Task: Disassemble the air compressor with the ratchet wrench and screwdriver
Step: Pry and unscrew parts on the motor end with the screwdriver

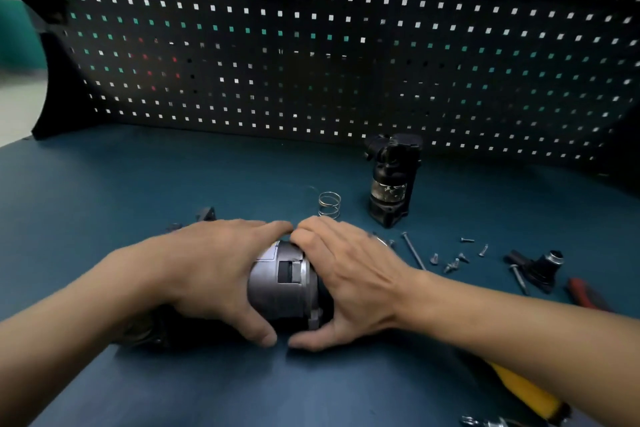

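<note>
**Ease the end cap off straight and even**

The air compressor's motor housing point(280, 284) lies on its side on the surface point(138, 184), directly in front of us. Our left hand point(207, 274) wraps the grey barrel, fingers over the top and thumb under the near side. Our right hand point(346, 281) wraps the flanged end the same way. Each grip is curled firmly round the housing, and the two sets of fingertips almost meet on top.

We judge the step to be working the end off the barrel. We should steady the barrel with the left hand, twist in small turns with the right, and pull straight along the axis so the cap does not cock and jam. What sits inside is hidden, so we should expect loose pieces.

Right of the housing lie loose screws point(453, 262) and a long bolt point(414, 251). Beyond it stand a spring point(329, 204) and a black pump body point(393, 180). Nearer us and to its right is a yellow handle point(523, 388), likely the screwdriver.
</note>
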